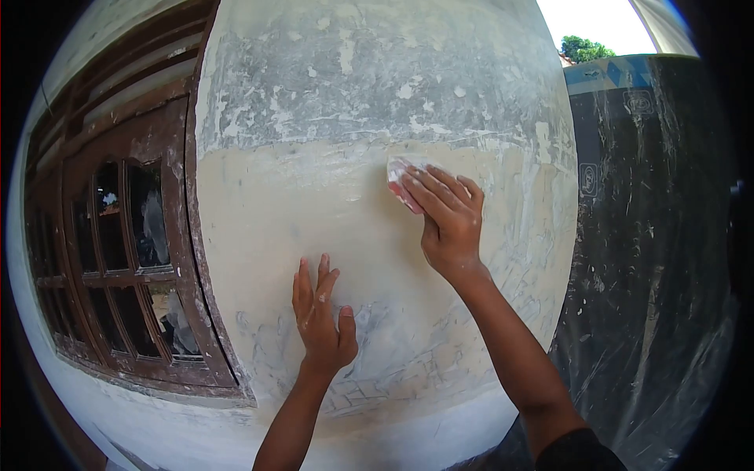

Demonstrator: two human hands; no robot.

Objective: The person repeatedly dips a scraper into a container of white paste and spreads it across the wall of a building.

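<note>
My right hand (453, 224) grips a small flat red scraper (404, 187) smeared with white putty. Its fingers press over the scraper, which lies against the wall (271, 200) near the upper edge of a smooth cream coat. That coat has a wet sheen around the scraper's left side. Lower and to the left, my left hand (323, 322) is open in front of the wall, fingers spread and pointing up, with nothing in it. Specks of white putty dot both hands.
A brown wooden window (129, 235) with dusty panes is set into the wall at left. Grey, patchy, flaking plaster (314, 78) covers the upper wall. On the right stands a dark, scratched, smeared panel (628, 259) with a blue top band. Treetops (585, 49) show beyond it.
</note>
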